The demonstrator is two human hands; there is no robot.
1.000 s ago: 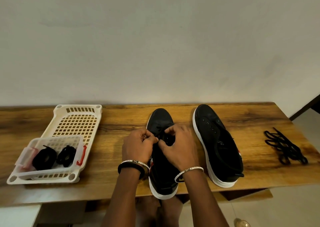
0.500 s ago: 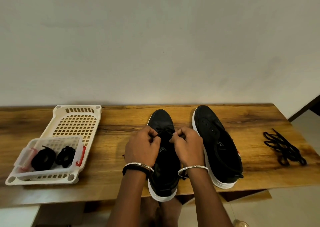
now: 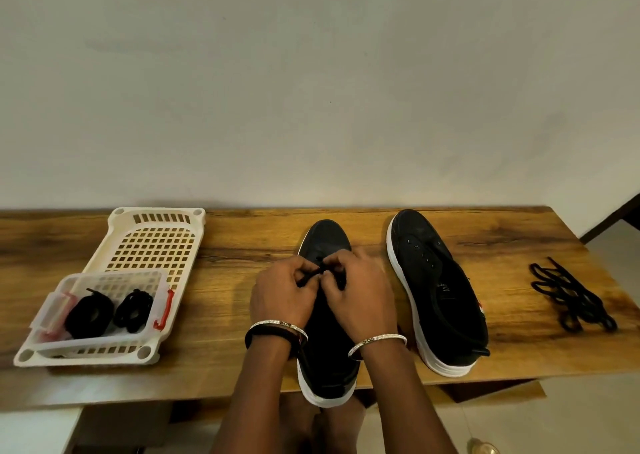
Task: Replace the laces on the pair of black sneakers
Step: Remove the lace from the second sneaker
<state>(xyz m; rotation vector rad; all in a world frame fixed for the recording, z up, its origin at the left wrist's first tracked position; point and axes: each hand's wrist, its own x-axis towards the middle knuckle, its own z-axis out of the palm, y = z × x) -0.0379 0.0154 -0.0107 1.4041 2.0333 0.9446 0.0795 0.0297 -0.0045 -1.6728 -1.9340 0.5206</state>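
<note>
**Desk:** One wooden table (image 3: 225, 280) spans my feed, with a white slotted basket (image 3: 117, 218) lying on its left end.

**Floor:** And the shoes?

**Desk:** I see the pair side by side at the middle, toes toward the wall. The unlaced sneaker (image 3: 443, 301) lies just right of the hands, eyelets bare. The other sneaker (image 3: 325, 242) sits directly under them, its heel over the table's near edge.

**Floor:** Spare laces?

**Desk:** A clear box (image 3: 104, 278) in the basket holds two coiled black laces (image 3: 90, 313). I also see loose black laces (image 3: 568, 297) heaped well off to the right.

**Floor:** And the hands?

**Desk:** The left hand (image 3: 280, 297) and right hand (image 3: 363, 291) meet above the eyelets, fingers curled. Each pinches the black lace (image 3: 313, 275) running between them.
</note>
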